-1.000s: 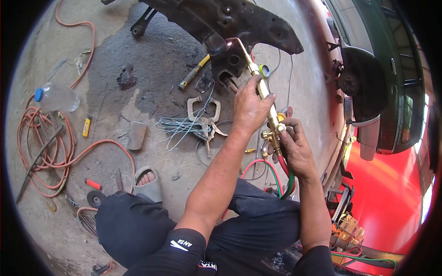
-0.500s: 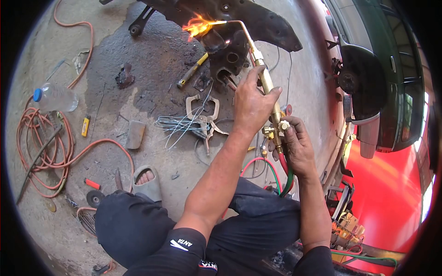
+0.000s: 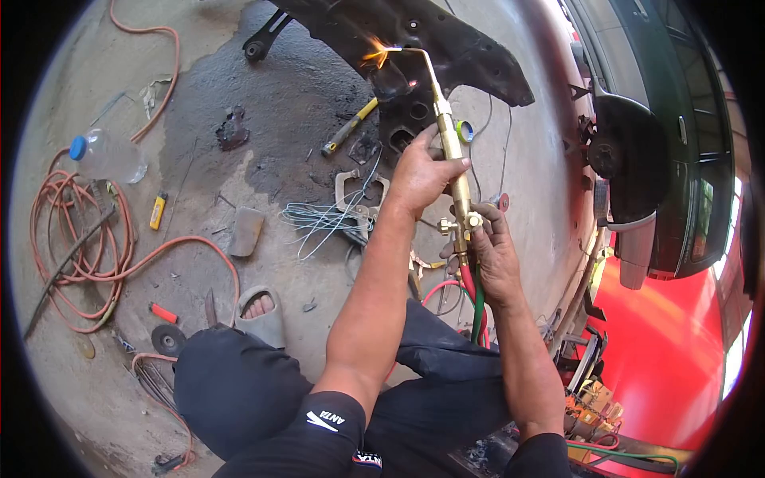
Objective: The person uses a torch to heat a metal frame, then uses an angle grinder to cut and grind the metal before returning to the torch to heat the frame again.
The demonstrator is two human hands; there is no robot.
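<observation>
My left hand is wrapped around the brass barrel of a gas torch. At the torch's rear, my right hand has its fingers closed on a pale valve knob. Red and green hoses run down from its back end. A small orange flame burns at the bent tip, against a dark metal car part. One spot on that part glows below the tip. Locking pliers and a coil of thin wire lie left of my left forearm, which partly covers the pliers.
A yellow-handled tool lies on the wet, dark floor. To the left are a water bottle, a coiled orange hose, a yellow lighter and a grinding disc. A dark green vehicle stands at right.
The flame has shrunk from a large, bushy one to a small one. My right hand has shifted slightly left and down with the torch's rear. The view has shifted a little.
</observation>
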